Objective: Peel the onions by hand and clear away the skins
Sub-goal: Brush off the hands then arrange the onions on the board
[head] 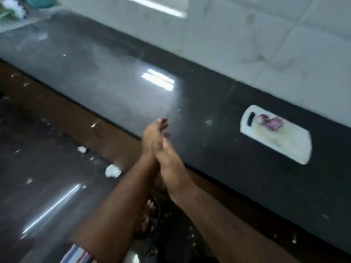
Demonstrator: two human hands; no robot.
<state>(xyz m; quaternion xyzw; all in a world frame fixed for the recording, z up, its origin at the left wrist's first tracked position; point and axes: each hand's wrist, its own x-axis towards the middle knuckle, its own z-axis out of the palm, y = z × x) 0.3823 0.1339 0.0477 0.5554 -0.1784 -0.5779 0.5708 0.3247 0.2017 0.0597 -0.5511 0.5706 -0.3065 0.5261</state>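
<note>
Fingers of my left hand (152,136) and right hand (167,158) lie straight, palms pressed together at the counter (106,88) edge, holding nothing. Two peeled onions (270,122) sit on the board (284,145), well apart from my hands.

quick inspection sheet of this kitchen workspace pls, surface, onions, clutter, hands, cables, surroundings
surface: dark polished countertop, glossy with a window reflection; picture is blurred.
job's things: purple onions lie on a white cutting board near the counter's back edge, right of the hands; whether they are fully peeled cannot be told.
clutter: small pale scraps scattered on the dark floor below the counter; what they are cannot be told.
hands: left hand and right hand pressed together, palm to palm, over the counter's front edge, fingers mostly straight; nothing clearly held.
cables: nothing seen.
surroundings: pale tiled wall behind the counter; blurred green and white items at the far left.
</note>
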